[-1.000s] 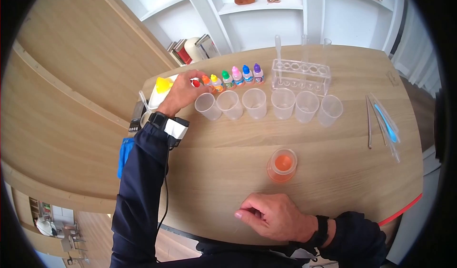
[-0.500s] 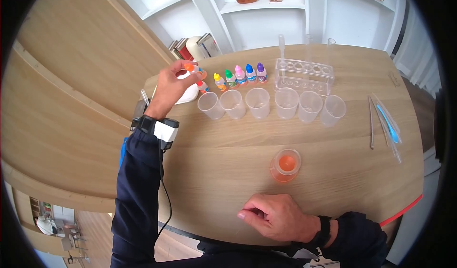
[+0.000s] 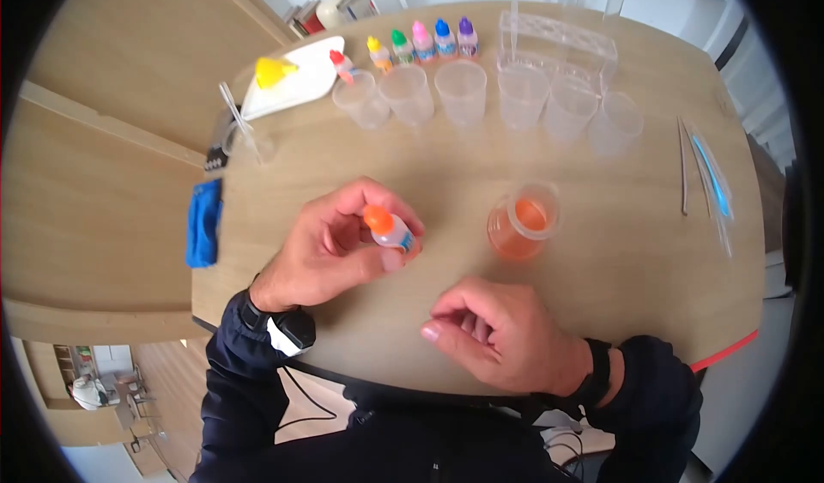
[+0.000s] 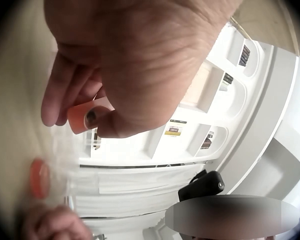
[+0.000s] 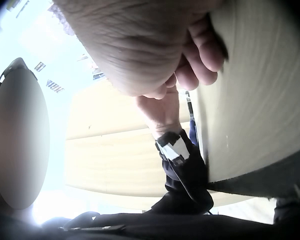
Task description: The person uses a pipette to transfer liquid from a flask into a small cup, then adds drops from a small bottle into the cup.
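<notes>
My left hand (image 3: 322, 251) pinches a small dropper bottle (image 3: 393, 232) with an orange cap, held tilted above the near left of the table. In the left wrist view the bottle's orange end (image 4: 79, 118) shows between thumb and fingers. To its right stands a small clear flask (image 3: 520, 226) with orange liquid in it. My right hand (image 3: 511, 333) rests near the table's front edge, just below the flask, fingers loosely curled and holding nothing. In the right wrist view its fingers (image 5: 202, 55) lie close over the tabletop.
Several clear plastic cups (image 3: 461, 93) stand in a row across the back. Behind them are capped dropper bottles (image 3: 421, 41) and a test-tube rack (image 3: 558, 45). A white tray (image 3: 300, 97) with a yellow funnel (image 3: 273, 72) lies back left, a blue cloth (image 3: 204, 224) at left, thin tools (image 3: 709, 174) at right.
My left hand has picked the orange-capped bottle out of the row and brought it toward me, beside the flask. The head view has tipped down. My right hand keeps its pose.
</notes>
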`<state>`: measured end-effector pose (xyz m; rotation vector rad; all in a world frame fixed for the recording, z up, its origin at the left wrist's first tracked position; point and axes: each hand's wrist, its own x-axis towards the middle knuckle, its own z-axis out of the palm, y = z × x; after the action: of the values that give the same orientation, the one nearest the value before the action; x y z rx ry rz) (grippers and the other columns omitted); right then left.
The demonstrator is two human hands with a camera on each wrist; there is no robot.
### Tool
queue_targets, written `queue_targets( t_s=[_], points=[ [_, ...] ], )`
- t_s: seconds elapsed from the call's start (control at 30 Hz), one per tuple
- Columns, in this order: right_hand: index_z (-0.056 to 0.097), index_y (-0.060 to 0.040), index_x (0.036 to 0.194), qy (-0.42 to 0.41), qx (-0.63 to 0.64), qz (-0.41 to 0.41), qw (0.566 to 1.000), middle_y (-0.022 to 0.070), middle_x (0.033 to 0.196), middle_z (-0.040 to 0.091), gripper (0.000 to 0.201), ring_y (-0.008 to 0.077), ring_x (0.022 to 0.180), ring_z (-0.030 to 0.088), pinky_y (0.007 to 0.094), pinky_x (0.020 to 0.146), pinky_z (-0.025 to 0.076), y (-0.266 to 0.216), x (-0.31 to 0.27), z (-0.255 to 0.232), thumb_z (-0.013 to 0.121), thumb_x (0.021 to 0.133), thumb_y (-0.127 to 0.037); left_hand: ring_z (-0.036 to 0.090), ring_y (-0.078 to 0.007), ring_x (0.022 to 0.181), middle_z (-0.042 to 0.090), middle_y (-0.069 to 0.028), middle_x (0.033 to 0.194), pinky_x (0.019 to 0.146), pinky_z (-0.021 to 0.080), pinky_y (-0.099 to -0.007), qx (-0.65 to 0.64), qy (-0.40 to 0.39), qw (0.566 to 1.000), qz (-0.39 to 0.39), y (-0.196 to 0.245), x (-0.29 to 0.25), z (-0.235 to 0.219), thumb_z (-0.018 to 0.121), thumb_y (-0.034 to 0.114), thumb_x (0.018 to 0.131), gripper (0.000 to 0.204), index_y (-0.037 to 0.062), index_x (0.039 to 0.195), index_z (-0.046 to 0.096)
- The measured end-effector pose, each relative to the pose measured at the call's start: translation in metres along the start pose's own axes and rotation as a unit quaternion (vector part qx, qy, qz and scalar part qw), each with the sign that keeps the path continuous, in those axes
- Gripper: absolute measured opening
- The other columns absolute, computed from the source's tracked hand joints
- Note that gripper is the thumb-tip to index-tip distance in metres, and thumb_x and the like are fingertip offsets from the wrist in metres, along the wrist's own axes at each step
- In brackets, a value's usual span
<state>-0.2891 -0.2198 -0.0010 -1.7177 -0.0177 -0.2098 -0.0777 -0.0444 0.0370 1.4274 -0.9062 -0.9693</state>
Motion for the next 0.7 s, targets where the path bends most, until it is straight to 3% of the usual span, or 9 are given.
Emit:
queue_targets(
  t_s=[0.17,0.37,0.7],
  points=[
    [0.068,-0.0027,0.109,0.049,0.022,0.007,0.999,0.0062,0.084,0.07,0.029,0.0144,0.069,0.067,0.0296,0.064,0.056,-0.0009,0.0007,0.0011,0.087,0.098,-0.02,0.069,-0.0167,0.104,0.074,-0.0099,0.12,0.092,0.056,-0.0322,0.01,-0.066,0.997,-0.033,-0.0099,-0.0086,0.0162,0.085,-0.002,0.092,0.045,0.0009,0.133,0.068],
    [0.067,-0.0014,0.108,0.077,0.029,0.032,0.996,0.0038,0.086,0.069,0.033,0.0094,0.068,0.06,0.0259,0.062,0.052,0.0008,0.0019,0.0038,0.09,0.097,-0.022,0.06,-0.0118,0.088,0.074,-0.005,0.109,0.073,0.048,-0.0298,0.115,-0.089,0.988,-0.045,-0.0052,-0.0081,0.0082,0.091,-0.001,0.086,0.041,-0.0003,0.124,0.077],
    [0.068,0.0002,0.096,0.052,-0.031,0.043,0.997,0.0026,0.073,0.066,0.028,0.0067,0.064,0.056,0.0257,0.059,0.048,-0.0031,0.0042,-0.0021,0.081,0.105,-0.023,0.069,-0.0176,0.093,0.076,-0.0078,0.103,0.079,0.054,-0.0311,0.172,-0.105,0.979,0.025,-0.0065,-0.0105,0.0083,0.099,0.002,0.078,0.049,0.0007,0.123,0.079]
  ],
)
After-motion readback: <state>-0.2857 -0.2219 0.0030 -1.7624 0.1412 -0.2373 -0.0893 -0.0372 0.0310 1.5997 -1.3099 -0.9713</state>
